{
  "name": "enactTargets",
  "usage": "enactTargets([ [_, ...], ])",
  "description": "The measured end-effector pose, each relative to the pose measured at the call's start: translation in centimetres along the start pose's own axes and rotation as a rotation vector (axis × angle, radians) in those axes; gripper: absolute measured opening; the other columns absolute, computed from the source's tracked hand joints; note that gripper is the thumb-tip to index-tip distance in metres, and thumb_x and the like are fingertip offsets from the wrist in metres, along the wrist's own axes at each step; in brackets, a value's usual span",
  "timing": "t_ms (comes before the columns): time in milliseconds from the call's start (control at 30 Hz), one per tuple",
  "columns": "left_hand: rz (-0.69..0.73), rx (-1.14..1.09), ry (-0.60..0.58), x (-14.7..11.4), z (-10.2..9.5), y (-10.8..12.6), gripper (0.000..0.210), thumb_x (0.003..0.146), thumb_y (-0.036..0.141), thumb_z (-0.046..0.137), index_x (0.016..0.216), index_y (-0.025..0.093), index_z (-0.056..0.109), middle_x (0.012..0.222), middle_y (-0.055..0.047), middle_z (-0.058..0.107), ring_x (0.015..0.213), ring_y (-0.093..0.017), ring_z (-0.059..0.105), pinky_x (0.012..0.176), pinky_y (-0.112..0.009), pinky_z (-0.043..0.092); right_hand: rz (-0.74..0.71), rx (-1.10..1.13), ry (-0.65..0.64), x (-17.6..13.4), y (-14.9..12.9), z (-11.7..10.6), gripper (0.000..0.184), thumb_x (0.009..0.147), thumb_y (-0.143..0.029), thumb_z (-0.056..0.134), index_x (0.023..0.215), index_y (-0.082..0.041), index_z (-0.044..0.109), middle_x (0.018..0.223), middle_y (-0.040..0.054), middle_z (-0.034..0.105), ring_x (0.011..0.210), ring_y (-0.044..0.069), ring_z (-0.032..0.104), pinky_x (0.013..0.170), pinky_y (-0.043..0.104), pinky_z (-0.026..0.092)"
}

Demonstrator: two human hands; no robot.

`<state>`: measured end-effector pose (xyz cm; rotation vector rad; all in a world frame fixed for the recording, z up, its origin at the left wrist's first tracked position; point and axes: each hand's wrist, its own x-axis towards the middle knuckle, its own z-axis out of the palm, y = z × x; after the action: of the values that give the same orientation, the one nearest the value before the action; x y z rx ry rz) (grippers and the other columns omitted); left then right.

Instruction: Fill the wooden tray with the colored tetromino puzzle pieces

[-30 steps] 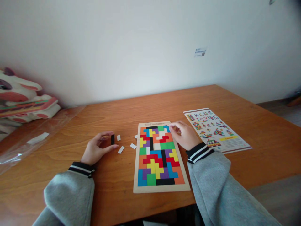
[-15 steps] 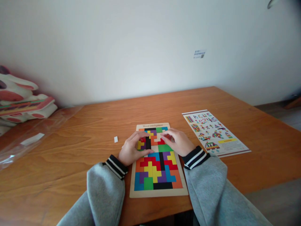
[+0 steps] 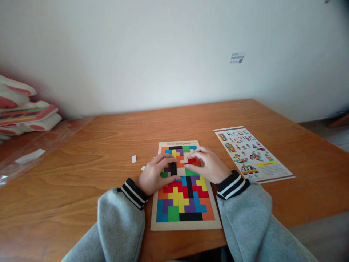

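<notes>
A wooden puzzle board [image 3: 186, 225] with a pale rim lies on the table, filled with flat coloured blocks apart from a bare pale patch in its upper middle. My left hand [image 3: 154, 174] rests over the board's left side, thumb and fingers spread beside a black puzzle piece [image 3: 173, 169]. Over the upper right of the board is my right hand [image 3: 211, 165], its thumb and index finger apart around a red puzzle piece [image 3: 192, 161]. That piece appears to lie in the board; whether the fingertips touch it is unclear. Both hands partly cover the pieces beneath.
A printed pattern sheet [image 3: 252, 153] lies right of the board. Two small white bits, one a white tile [image 3: 133, 159], lie to the left. Farther left are a clear plastic bag [image 3: 54, 145] and a pink-and-white toy keyboard [image 3: 29, 116]. A wall stands behind the table.
My right thumb has moved down, widening the gap to the index finger around the red piece. The left hand stays nearly in place. The view has shifted slightly, and a second white bit shows.
</notes>
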<state>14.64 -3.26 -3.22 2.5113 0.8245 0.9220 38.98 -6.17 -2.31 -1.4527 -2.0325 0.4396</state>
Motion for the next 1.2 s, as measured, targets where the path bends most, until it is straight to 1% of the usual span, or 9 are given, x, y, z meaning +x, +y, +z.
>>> enactTargets([
  [100,-0.005,0.000,-0.006,0.1,-0.1,0.2,0.042,0.083,0.041,0.077,0.118,0.023,0.062,0.118,-0.008,0.064,0.108,-0.022,0.068,0.095,-0.037,0.059,0.012,0.009,-0.002,0.3,-0.7,0.5,0.019,0.083,-0.037,0.077,0.094,-0.022,0.073,0.100,0.0065,0.068,0.101,0.024,0.064,0.093,0.041,0.052],
  [267,-0.020,0.000,-0.011,0.2,-0.1,0.2,0.041,0.084,0.040,0.077,0.117,0.022,0.062,0.118,-0.008,0.064,0.107,-0.022,0.068,0.094,-0.037,0.060,0.050,-0.071,-0.017,0.7,-1.9,1.7,0.012,0.081,-0.028,0.079,0.089,-0.021,0.073,0.096,0.0065,0.066,0.098,0.025,0.062,0.091,0.043,0.051],
  [367,-0.015,-0.005,-0.019,0.2,-0.1,0.2,0.041,0.084,0.040,0.077,0.117,0.023,0.062,0.118,-0.008,0.064,0.108,-0.022,0.068,0.094,-0.037,0.059,0.072,-0.051,-0.015,0.7,-1.8,2.0,0.008,0.082,-0.027,0.078,0.085,-0.022,0.074,0.096,0.0062,0.066,0.099,0.025,0.062,0.092,0.043,0.050],
  [533,-0.013,-0.018,-0.020,0.2,-0.2,0.2,0.041,0.083,0.040,0.078,0.118,0.023,0.062,0.118,-0.008,0.064,0.109,-0.022,0.068,0.096,-0.038,0.059,0.048,-0.030,-0.014,0.7,-1.0,2.1,0.008,0.082,-0.028,0.079,0.084,-0.022,0.073,0.097,0.0058,0.068,0.098,0.024,0.063,0.091,0.043,0.049],
  [833,0.017,-0.038,0.045,0.1,0.0,0.0,0.038,0.084,0.040,0.077,0.115,0.023,0.063,0.116,-0.008,0.064,0.107,-0.022,0.068,0.094,-0.038,0.060,0.034,0.036,-0.002,0.7,-0.8,2.0,0.010,0.090,-0.033,0.071,0.089,-0.023,0.072,0.101,0.0045,0.073,0.101,0.023,0.066,0.092,0.042,0.046],
  [933,0.019,-0.049,0.043,0.0,0.1,-0.1,0.038,0.084,0.039,0.077,0.115,0.023,0.062,0.116,-0.008,0.063,0.108,-0.022,0.068,0.094,-0.038,0.060,0.035,-0.002,0.004,0.7,-0.8,1.8,0.008,0.094,-0.030,0.065,0.091,-0.023,0.070,0.101,0.0039,0.074,0.100,0.023,0.067,0.091,0.043,0.044],
  [1000,0.015,-0.049,0.031,0.0,0.1,0.0,0.039,0.084,0.038,0.077,0.116,0.023,0.062,0.118,-0.008,0.063,0.109,-0.022,0.067,0.095,-0.038,0.060,0.035,-0.032,-0.001,0.6,-0.8,1.8,0.008,0.094,-0.031,0.066,0.093,-0.023,0.067,0.100,0.0033,0.074,0.099,0.023,0.067,0.090,0.043,0.042],
  [1133,0.011,-0.033,-0.002,-0.1,0.0,0.0,0.038,0.085,0.038,0.076,0.117,0.023,0.062,0.120,-0.009,0.063,0.111,-0.022,0.067,0.097,-0.039,0.059,0.036,-0.037,-0.011,0.5,-1.0,1.8,0.025,0.084,-0.038,0.077,0.100,-0.023,0.064,0.101,0.0032,0.075,0.098,0.024,0.067,0.088,0.042,0.041],
  [1200,0.005,-0.025,-0.007,-0.1,0.1,-0.1,0.039,0.085,0.039,0.076,0.118,0.023,0.062,0.121,-0.009,0.063,0.111,-0.022,0.067,0.096,-0.039,0.060,0.021,-0.047,-0.014,0.5,-1.2,1.9,0.024,0.083,-0.035,0.078,0.100,-0.023,0.065,0.100,0.0030,0.075,0.097,0.023,0.067,0.087,0.041,0.041],
])
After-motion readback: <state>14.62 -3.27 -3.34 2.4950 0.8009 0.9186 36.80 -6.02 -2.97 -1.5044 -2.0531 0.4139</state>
